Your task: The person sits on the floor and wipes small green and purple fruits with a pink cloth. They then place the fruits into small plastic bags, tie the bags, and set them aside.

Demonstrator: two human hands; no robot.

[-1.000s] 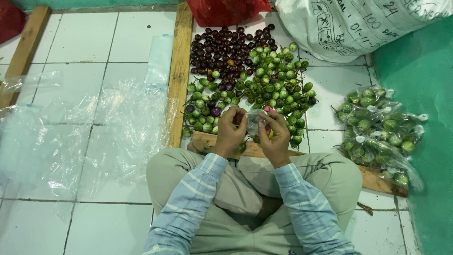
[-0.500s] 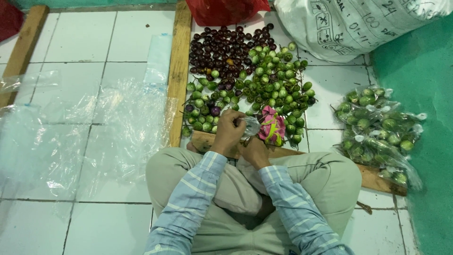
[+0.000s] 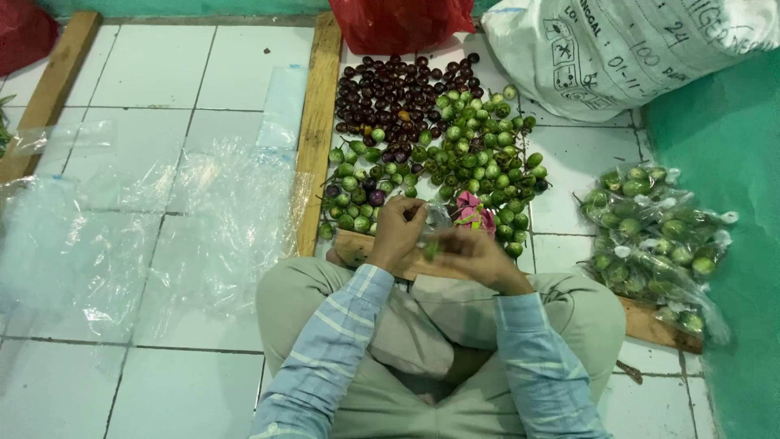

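Note:
I sit cross-legged on a white tiled floor in front of a heap of small round green eggplants (image 3: 475, 154) and darker purple ones (image 3: 398, 89). My left hand (image 3: 398, 232) grips the mouth of a small clear plastic bag (image 3: 437, 219) just above my knees. My right hand (image 3: 471, 250) is blurred beside it, touching the same bag, and a small green eggplant (image 3: 431, 249) shows between the two hands. A pink bundle of bands (image 3: 471, 210) lies on the heap just behind my right hand.
Filled clear bags of green eggplants (image 3: 654, 244) are piled at the right by a green wall. Empty clear plastic bags (image 3: 154, 228) lie spread at the left. A wooden slat (image 3: 317, 122) borders the heap. A white sack (image 3: 617, 49) and a red bag (image 3: 402, 24) stand behind.
My right hand has dropped from the pink bundle on the heap down toward my lap beside the left hand. The left hand has stayed at the bag.

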